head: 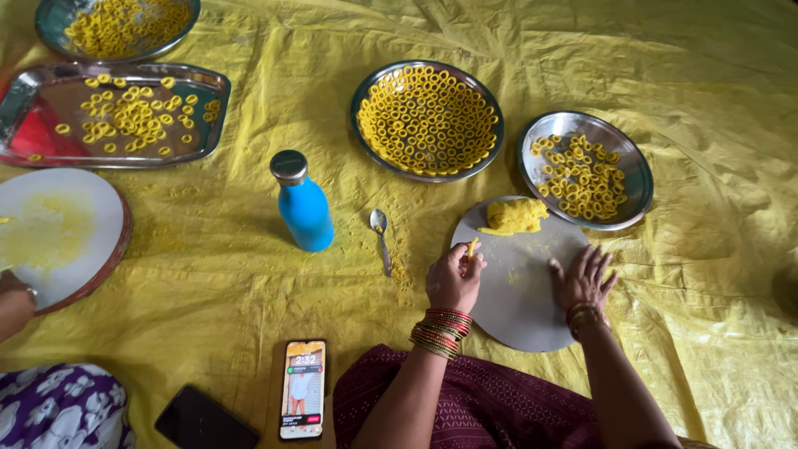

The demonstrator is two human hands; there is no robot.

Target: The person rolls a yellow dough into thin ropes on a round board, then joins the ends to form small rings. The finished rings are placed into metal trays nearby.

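Note:
My left hand (455, 277) pinches a small yellow dough piece (472, 246) at the left edge of a round grey board (515, 320). My right hand (583, 278) lies flat, palm down, on the board's right side, fingers spread. A yellow dough lump (516, 215) sits at the board's far edge. Beyond it stand two round steel plates of yellow dough rings: a full one (427, 119) and a partly filled one (583, 170).
A blue bottle (303, 204) and a spoon (381, 239) stand left of the board on the yellow sheet (249, 274). Further left are a steel tray (116, 116), another plate (116, 25) and a second round board (58, 233) with another person's hand (15, 299). Two phones (302, 388) (206, 421) lie near my knees.

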